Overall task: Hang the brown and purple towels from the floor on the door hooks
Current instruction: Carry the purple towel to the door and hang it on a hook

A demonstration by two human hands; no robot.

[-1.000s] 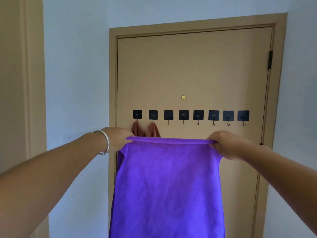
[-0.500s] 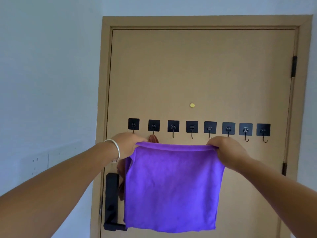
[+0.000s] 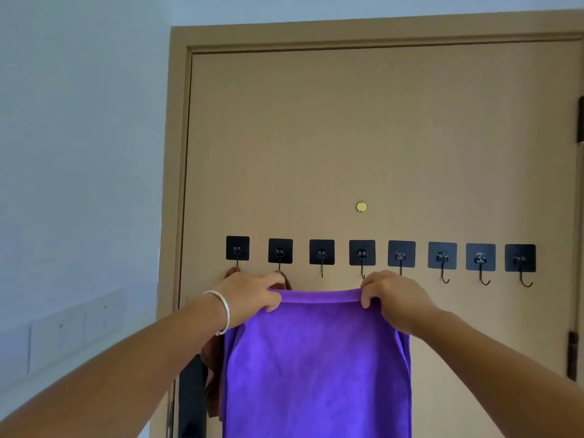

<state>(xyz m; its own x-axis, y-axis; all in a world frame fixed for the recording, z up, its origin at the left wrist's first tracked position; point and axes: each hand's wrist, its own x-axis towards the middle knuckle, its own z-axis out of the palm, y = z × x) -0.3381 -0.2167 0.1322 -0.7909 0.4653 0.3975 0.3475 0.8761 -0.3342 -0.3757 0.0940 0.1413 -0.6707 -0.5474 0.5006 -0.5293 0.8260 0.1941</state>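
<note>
A purple towel (image 3: pixel 317 365) hangs in front of the tan door (image 3: pixel 363 137), held by its top edge. My left hand (image 3: pixel 252 295) grips the edge's left part and my right hand (image 3: pixel 392 295) grips its right part, just below the row of black hooks (image 3: pixel 322 252). The top edge spans roughly from the second hook to the fifth. A brown towel (image 3: pixel 213 368) hangs from the two leftmost hooks, mostly hidden behind my left hand and the purple towel.
Several black adhesive hooks run across the door; the three rightmost (image 3: pixel 480 259) hang bare. A brass peephole (image 3: pixel 361 207) sits above them. A black door handle (image 3: pixel 191 396) is at lower left. Wall switches (image 3: pixel 60 330) are on the left wall.
I have come closer to the door. Both hands have slid inward along the purple towel's top edge and lifted it to just under the hooks.
</note>
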